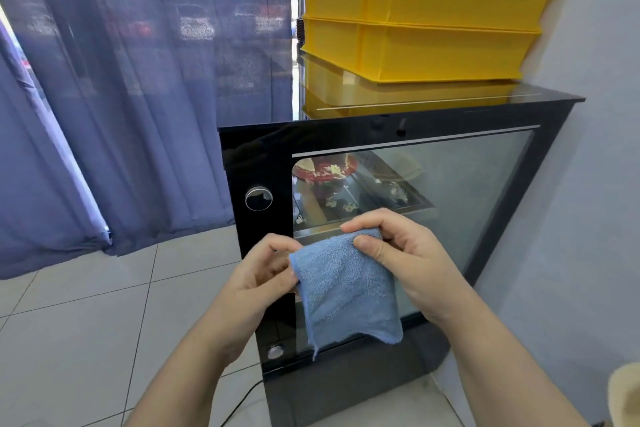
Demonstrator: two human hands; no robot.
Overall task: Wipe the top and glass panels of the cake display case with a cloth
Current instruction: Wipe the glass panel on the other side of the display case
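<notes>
Head view: a blue cloth [344,291] hangs in front of the display case [485,191] glass, at six o'clock; the left hand [263,274] pinches its nine o'clock edge; the right hand [398,253] pinches its twelve o'clock corner; yellow trays [426,17] stack on the case top at one o'clock.

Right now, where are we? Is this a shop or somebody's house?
Probably a small cake shop or bakery: a glass display case holds a decorated cake, and two yellow trays are stacked on top of it.

Likely a bakery shop: cake display case [256,163], stacked yellow trays [433,24], tiled floor [86,315].
</notes>
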